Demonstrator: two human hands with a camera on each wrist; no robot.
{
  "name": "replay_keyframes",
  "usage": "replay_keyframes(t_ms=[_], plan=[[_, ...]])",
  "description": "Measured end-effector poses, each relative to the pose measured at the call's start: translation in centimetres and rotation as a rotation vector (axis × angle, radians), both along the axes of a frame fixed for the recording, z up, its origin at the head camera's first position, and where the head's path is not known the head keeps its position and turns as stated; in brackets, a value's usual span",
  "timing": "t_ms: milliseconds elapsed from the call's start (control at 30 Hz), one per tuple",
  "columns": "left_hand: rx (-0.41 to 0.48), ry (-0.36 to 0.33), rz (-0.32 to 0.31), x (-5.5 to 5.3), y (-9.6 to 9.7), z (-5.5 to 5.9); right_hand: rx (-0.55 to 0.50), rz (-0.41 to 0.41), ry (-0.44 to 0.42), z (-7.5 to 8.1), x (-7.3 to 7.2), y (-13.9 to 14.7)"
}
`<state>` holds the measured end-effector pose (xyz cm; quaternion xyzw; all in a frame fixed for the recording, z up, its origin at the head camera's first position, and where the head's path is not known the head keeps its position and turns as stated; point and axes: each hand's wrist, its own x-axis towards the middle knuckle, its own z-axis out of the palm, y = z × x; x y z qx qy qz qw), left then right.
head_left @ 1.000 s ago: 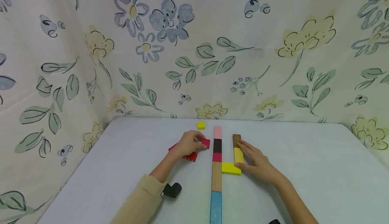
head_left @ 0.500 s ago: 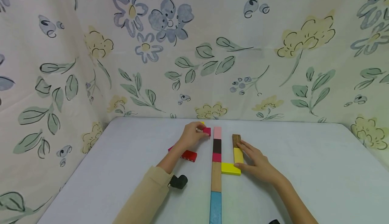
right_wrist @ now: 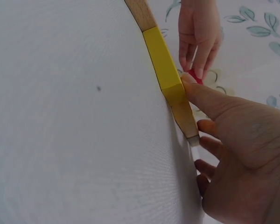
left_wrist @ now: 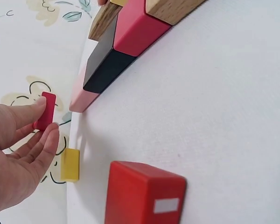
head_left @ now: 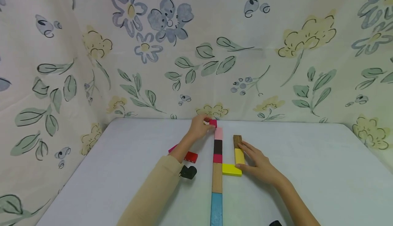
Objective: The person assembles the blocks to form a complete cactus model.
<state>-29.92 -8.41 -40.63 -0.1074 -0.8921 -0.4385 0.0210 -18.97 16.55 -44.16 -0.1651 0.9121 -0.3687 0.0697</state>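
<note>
My left hand (head_left: 199, 127) pinches a small crimson block (head_left: 213, 123) between thumb and fingers, just beyond the pink block (head_left: 218, 133) that ends a straight row. In the left wrist view the crimson block (left_wrist: 47, 111) looks raised off the table. Nearer in the row lie a black block (head_left: 218, 147), another crimson block (head_left: 217, 158), a tan wooden block (head_left: 217, 178) and a blue block (head_left: 216, 209). My right hand (head_left: 261, 164) rests with fairly straight fingers against a branch made of a flat yellow block (head_left: 231, 169), an upright-lying yellow block (head_left: 239, 156) and a dark brown block (head_left: 237, 141).
Partly behind my left forearm lie a red block (head_left: 191, 157) and a pinkish-red one (head_left: 172, 148). A small yellow block (left_wrist: 70, 164) sits near the table's far edge, hidden in the head view. Flowered cloth hangs behind the white table (head_left: 307, 171).
My left hand has carried the crimson block away from me and slightly right, from beside the row to its far end. My right hand has stayed at the yellow and brown blocks.
</note>
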Motion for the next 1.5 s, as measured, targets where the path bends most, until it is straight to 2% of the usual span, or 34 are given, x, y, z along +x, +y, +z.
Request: replay_keyframes(t_ms=[300, 500, 633, 800, 933, 1067, 1400, 1500], plan=[[-0.029, 0.037, -0.02, -1.2, 0.9, 0.0, 0.014, -0.003, -0.003, 0.0, -0.1, -0.1], [-0.015, 0.006, -0.006, -2.1, 1.3, -0.3, 0.006, 0.005, 0.01, -0.1, -0.2, 0.1], [-0.022, 0.019, 0.004, -2.8, 1.5, -0.8, 0.01, 0.011, 0.016, -0.1, -0.2, 0.0], [-0.038, 0.006, -0.013, -3.2, 1.8, -1.4, 0.017, 0.007, 0.008, -0.1, -0.2, 0.0], [-0.04, -0.026, -0.023, -3.3, 2.1, -1.3, 0.008, -0.001, 0.001, -0.1, -0.1, -0.1], [-0.072, -0.037, -0.027, -3.3, 2.2, -1.0, -0.003, 0.002, 0.002, -0.2, -0.2, 0.0], [-0.23, -0.085, -0.079, -3.9, 2.2, -0.6, 0.017, 0.003, 0.001, -0.2, -0.3, 0.1], [-0.233, -0.089, -0.079, -4.1, 2.2, -0.5, 0.006, 0.002, 0.003, -0.2, -0.2, 0.1]])
